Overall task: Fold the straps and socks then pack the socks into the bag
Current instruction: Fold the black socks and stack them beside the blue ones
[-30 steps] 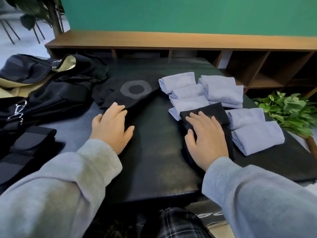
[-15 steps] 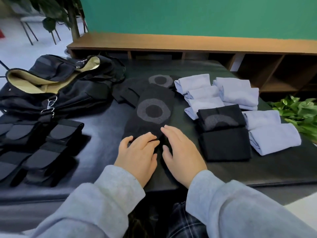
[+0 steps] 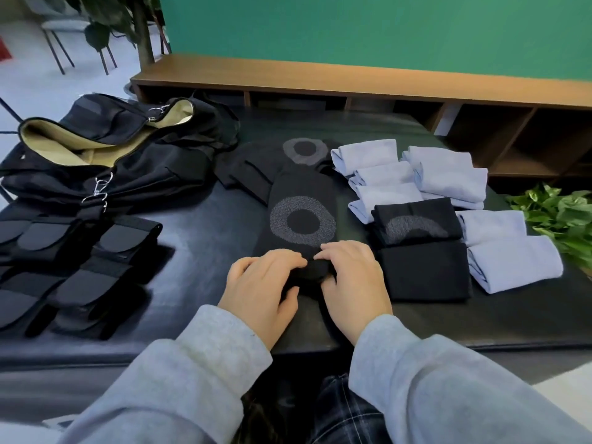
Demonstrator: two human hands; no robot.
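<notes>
A black sock with a grey ring (image 3: 302, 216) lies flat in the middle of the dark table (image 3: 198, 238). My left hand (image 3: 264, 290) and my right hand (image 3: 352, 283) pinch its near end, which is bunched up between them. To the right lie two folded black socks (image 3: 419, 251) and several folded light blue socks (image 3: 448, 177). More unfolded black socks (image 3: 272, 161) lie behind. The open black bag (image 3: 105, 155) with a beige lining sits at the back left. Folded black straps (image 3: 73, 261) lie at the left front.
A low wooden shelf (image 3: 352, 78) runs along the green wall behind the table. A green leafy plant (image 3: 563, 219) stands at the table's right edge. A potted tree trunk (image 3: 144, 30) and chairs are at the far left.
My right hand left the folded black sock and came to the middle. Both hands pulled a ringed black sock toward me and now grip its near end.
</notes>
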